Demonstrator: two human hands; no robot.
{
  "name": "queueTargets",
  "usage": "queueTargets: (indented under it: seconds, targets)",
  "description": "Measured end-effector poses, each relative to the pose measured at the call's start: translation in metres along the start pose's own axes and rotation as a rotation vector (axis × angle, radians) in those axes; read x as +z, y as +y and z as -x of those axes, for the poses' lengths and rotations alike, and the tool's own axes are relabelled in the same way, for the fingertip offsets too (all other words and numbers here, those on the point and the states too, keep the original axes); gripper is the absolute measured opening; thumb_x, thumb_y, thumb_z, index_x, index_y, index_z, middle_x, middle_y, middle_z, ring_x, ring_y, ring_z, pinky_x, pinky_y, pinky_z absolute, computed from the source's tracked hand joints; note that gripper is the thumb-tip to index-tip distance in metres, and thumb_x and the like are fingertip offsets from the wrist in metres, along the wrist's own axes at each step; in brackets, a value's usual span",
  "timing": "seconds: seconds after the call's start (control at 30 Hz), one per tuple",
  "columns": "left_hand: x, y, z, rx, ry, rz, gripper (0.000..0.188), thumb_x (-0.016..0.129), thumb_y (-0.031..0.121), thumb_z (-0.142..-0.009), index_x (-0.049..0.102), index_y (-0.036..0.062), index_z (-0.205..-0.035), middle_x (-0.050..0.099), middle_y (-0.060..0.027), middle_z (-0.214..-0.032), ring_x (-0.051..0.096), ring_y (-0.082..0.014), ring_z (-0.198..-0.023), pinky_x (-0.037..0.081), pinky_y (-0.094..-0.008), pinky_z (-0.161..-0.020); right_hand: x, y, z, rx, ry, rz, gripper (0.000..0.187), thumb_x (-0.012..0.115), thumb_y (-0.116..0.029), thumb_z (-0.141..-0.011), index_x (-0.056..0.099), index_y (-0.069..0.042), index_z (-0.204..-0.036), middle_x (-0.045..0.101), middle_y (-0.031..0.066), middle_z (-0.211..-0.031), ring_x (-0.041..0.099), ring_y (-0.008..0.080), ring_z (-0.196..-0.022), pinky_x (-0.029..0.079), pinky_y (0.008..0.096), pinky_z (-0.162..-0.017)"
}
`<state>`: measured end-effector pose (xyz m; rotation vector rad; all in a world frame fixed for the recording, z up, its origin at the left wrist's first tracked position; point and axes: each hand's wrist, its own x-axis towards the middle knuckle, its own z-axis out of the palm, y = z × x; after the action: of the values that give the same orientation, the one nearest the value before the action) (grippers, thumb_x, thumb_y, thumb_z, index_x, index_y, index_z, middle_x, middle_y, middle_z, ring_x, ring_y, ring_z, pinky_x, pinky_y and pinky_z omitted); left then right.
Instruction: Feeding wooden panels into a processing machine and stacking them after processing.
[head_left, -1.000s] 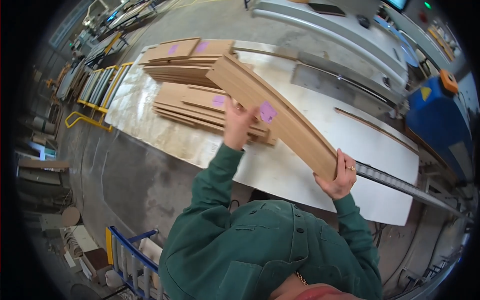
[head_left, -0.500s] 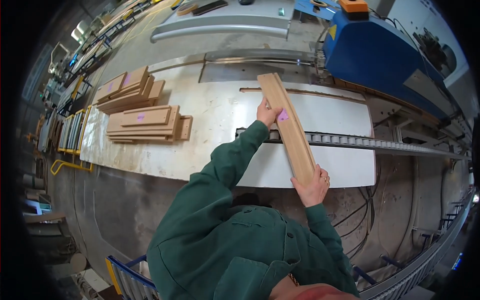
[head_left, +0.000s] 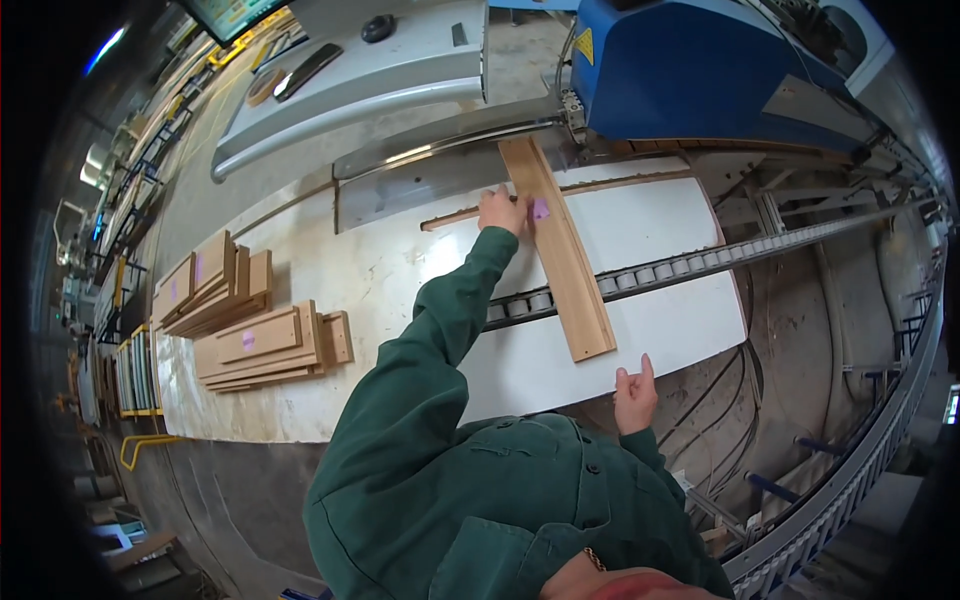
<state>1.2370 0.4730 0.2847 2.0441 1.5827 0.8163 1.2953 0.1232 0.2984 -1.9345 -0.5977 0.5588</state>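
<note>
A long wooden board [head_left: 565, 270] with a pink label [head_left: 541, 208] lies across the white tabletop and over the roller strip [head_left: 650, 276]. Its far end reaches the metal rail. My left hand [head_left: 503, 212] is at the board's left edge beside the label, fingers curled closed. A small dark spot shows at its fingertips, too small to name. My right hand [head_left: 635, 400] is off the board, just past its near end, with the index finger stretched out, the thumb apart and nothing held.
Two stacks of wooden pieces with pink labels, a rear stack [head_left: 215, 285] and a front stack [head_left: 265, 345], sit at the table's left. A blue machine [head_left: 690, 80] stands at the far right. Beyond the metal rail [head_left: 440, 140] is a grey desk [head_left: 400, 65] with a mouse [head_left: 378, 28] and tape roll [head_left: 264, 88].
The board has come down onto the table, its far end now at the rail. My right hand has let go of its near end and drawn back. My view has shifted right.
</note>
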Motion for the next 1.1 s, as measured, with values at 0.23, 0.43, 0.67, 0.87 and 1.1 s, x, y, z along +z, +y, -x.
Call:
queueTargets:
  seconds: [0.23,0.43,0.67,0.87,1.1]
  targets:
    - [0.016,-0.01,-0.014,0.036,-0.306,0.0,0.048,0.055,0.042,-0.071,0.05,0.0001,-0.095,0.057,-0.0208,-0.083,0.055,-0.0352,-0.079,0.044,-0.0416,-0.069,0.056,-0.019,0.005,0.306,-0.175,-0.361,0.068,0.046,-0.01,-0.083,-0.003,0.003,-0.129,0.052,0.0074,-0.064,0.046,0.0087,-0.047,0.042,0.0213,-0.042]
    - [0.018,-0.017,-0.013,0.078,-0.279,0.16,0.054,0.056,0.05,-0.068,0.051,0.0124,-0.106,0.059,-0.0096,-0.071,0.058,-0.028,-0.067,0.045,-0.036,-0.059,0.072,-0.006,-0.005,0.301,-0.045,-0.361,0.071,0.045,-0.01,-0.084,-0.009,0.001,-0.129,0.052,0.0082,-0.066,0.048,0.0092,-0.048,0.043,0.0209,-0.043]
    - [0.02,-0.023,-0.014,0.107,-0.18,0.122,0.062,0.06,0.051,-0.066,0.048,0.0123,-0.114,0.058,-0.0061,-0.063,0.057,-0.0226,-0.059,0.045,-0.0321,-0.055,0.073,-0.006,-0.004,0.256,-0.028,-0.342,0.07,0.045,-0.01,-0.084,-0.007,0.0,-0.129,0.054,0.0092,-0.066,0.051,0.0098,-0.05,0.043,0.0209,-0.043]
    - [0.021,-0.021,-0.014,0.099,-0.178,0.082,0.065,0.059,0.05,-0.067,0.048,0.0076,-0.114,0.057,-0.0055,-0.062,0.056,-0.0201,-0.057,0.044,-0.0304,-0.055,0.072,-0.01,-0.005,0.257,-0.031,-0.353,0.069,0.044,-0.01,-0.084,-0.008,0.0,-0.129,0.054,0.0093,-0.066,0.052,0.0103,-0.051,0.044,0.0213,-0.044]
    - [0.023,-0.02,-0.015,0.083,-0.184,0.084,0.064,0.059,0.05,-0.067,0.049,0.0071,-0.114,0.057,-0.0053,-0.062,0.056,-0.02,-0.058,0.044,-0.0306,-0.055,0.071,-0.009,-0.006,0.234,-0.036,-0.351,0.07,0.045,-0.011,-0.084,-0.007,0.0,-0.129,0.053,0.0092,-0.066,0.052,0.0103,-0.05,0.044,0.0211,-0.044]
